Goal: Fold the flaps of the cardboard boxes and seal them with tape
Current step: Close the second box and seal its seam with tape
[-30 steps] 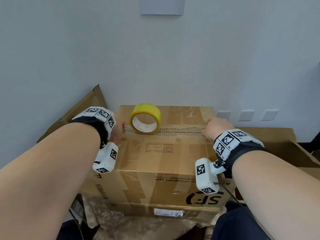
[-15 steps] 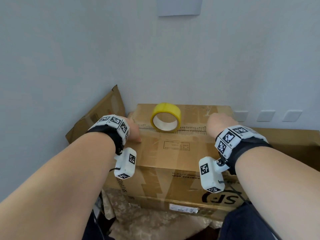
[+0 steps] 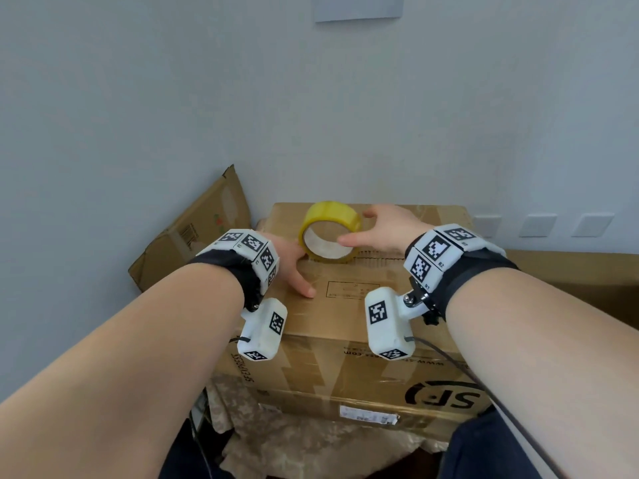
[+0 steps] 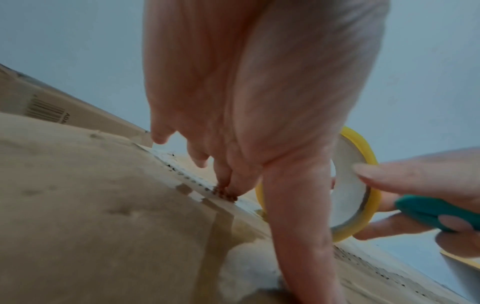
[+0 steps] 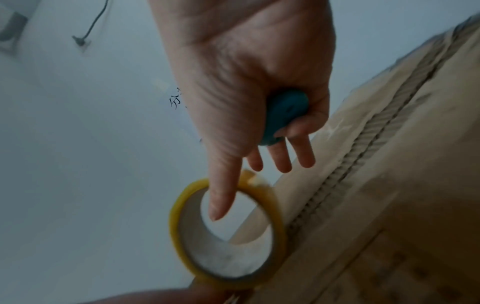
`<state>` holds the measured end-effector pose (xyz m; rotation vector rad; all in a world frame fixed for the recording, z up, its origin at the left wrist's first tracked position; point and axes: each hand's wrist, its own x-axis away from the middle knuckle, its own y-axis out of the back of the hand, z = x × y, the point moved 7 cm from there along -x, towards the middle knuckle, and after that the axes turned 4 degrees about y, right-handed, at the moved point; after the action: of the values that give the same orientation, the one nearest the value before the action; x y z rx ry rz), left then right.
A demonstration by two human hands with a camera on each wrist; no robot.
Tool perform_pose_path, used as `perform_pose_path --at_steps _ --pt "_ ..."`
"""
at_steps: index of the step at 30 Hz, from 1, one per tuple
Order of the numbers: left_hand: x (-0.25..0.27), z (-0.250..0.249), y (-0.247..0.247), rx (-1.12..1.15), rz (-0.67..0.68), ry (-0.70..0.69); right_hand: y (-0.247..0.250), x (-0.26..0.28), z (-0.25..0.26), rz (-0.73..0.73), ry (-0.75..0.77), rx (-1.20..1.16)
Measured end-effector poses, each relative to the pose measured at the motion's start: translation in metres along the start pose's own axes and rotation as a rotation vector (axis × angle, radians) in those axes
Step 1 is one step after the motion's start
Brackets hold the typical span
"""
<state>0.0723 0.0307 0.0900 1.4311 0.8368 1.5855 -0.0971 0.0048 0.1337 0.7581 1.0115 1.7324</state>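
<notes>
A brown cardboard box (image 3: pixel 345 316) with an SF logo stands in front of me, its top flaps folded shut along a ragged seam (image 5: pixel 363 164). A yellow tape roll (image 3: pixel 330 233) stands on edge on that seam. My left hand (image 3: pixel 292 267) lies flat on the box top just left of the roll, fingertips pressing at the seam (image 4: pixel 226 191). My right hand (image 3: pixel 387 233) reaches round the roll from the right, thumb (image 4: pixel 402 174) in front of its opening, fingers behind. A teal tool (image 5: pixel 283 111) is gripped in its palm, while the other fingers stay straight.
A flattened cardboard box (image 3: pixel 193 233) leans against the wall at the left. More cardboard (image 3: pixel 587 271) lies to the right. The pale wall with sockets (image 3: pixel 539 224) is close behind. Crumpled brown paper (image 3: pixel 294 437) lies under the box's near side.
My right hand slid left along the seam from the box's right end up to the tape roll. The left hand shifted right, closer to the roll. The roll stays put.
</notes>
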Motion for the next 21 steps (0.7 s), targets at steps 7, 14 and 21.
perform_pose_path --at_steps 7,14,21 --pt "0.000 -0.002 0.011 0.013 0.010 0.068 -0.009 -0.012 0.014 -0.039 0.028 -0.004" --pt "0.002 -0.014 0.020 -0.101 0.047 0.087 0.006 -0.012 -0.004 -0.101 0.002 0.081" --pt "0.007 -0.016 0.022 -0.136 0.041 0.091 0.034 0.004 -0.039 -0.108 -0.087 0.299"
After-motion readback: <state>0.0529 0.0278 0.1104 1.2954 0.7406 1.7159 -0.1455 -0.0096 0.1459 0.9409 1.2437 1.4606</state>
